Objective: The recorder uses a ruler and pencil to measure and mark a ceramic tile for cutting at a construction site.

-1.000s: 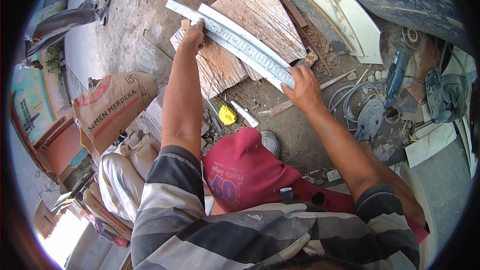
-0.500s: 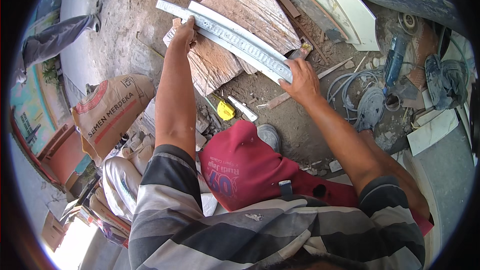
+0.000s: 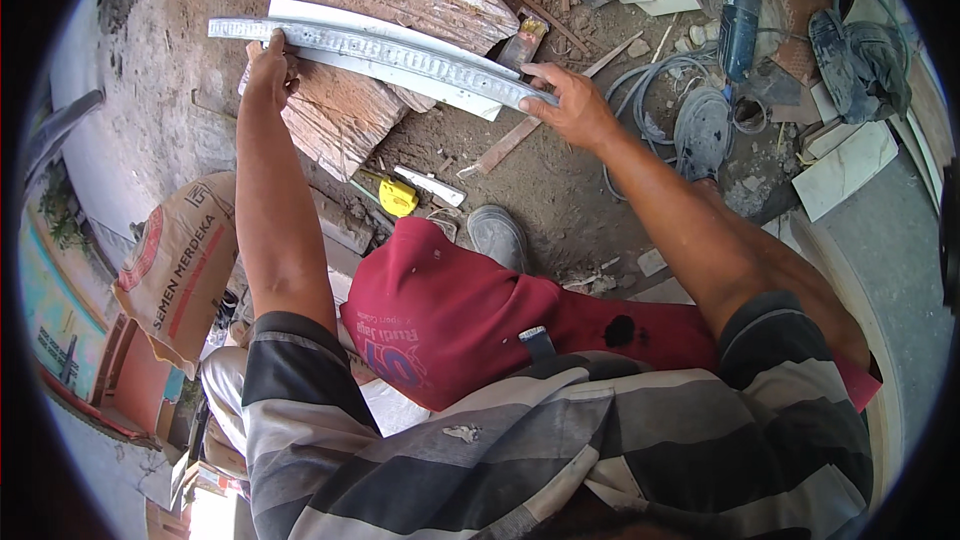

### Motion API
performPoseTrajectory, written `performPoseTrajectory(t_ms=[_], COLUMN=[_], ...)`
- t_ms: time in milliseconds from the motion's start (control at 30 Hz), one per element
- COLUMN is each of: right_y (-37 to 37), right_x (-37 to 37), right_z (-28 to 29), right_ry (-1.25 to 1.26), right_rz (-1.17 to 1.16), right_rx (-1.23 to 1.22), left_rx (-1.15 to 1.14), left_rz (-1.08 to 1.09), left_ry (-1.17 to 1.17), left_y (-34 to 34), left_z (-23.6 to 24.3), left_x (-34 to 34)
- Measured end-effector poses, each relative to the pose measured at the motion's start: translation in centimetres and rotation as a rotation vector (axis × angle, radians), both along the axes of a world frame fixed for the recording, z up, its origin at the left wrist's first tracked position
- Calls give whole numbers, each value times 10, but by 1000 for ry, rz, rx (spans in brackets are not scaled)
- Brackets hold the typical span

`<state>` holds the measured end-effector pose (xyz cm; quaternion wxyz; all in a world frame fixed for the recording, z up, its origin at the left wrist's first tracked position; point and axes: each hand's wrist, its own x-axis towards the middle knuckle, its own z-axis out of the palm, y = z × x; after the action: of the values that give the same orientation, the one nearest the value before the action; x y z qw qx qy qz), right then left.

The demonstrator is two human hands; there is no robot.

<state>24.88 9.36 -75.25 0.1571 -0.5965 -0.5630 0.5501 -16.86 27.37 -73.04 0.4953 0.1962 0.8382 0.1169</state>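
Between my two hands is a long grey metal channel (image 3: pixel 385 47) with a row of embossed marks. It lies lengthwise along a narrow white strip (image 3: pixel 462 98), whose edges show on both sides of it. My left hand (image 3: pixel 270 68) is closed round them near the left end, thumb on top and the other fingers partly hidden. The channel's right end is pinched between thumb and fingers of my right hand (image 3: pixel 574 108), just beyond the white strip's end. Both pieces are above rough reddish stone slabs (image 3: pixel 345 125); whether they touch them I cannot tell.
On the dirt ground lie a yellow tape measure (image 3: pixel 398 197), a short white strip (image 3: pixel 430 185) and a wooden stick (image 3: pixel 500 148). An angle grinder (image 3: pixel 740 25) and coiled grey cable (image 3: pixel 640 100) are at the right. A paper cement bag (image 3: pixel 178 270) stands at the left.
The view has shifted. The channel now lies more level, and its right end sticks out past the white strip. My right hand has turned its grip to a pinch on that end.
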Motion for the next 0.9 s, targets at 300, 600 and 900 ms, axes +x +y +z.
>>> performPoseTrajectory(t_ms=[300, 600, 900], right_y=[5, 9, 8], right_x=[0, 0, -2], right_z=[-4, -8, -9], right_ry=[128, 178, 204], right_rz=[5, -29, -54], right_rx=[49, -77, -85], left_rx=[-18, 1, -10], left_rz=[-14, 6, 1], left_ry=[19, -3, -45], left_y=[1, -3, -2], left_z=[-6, -1, -11], left_x=[-14, -4, -21])
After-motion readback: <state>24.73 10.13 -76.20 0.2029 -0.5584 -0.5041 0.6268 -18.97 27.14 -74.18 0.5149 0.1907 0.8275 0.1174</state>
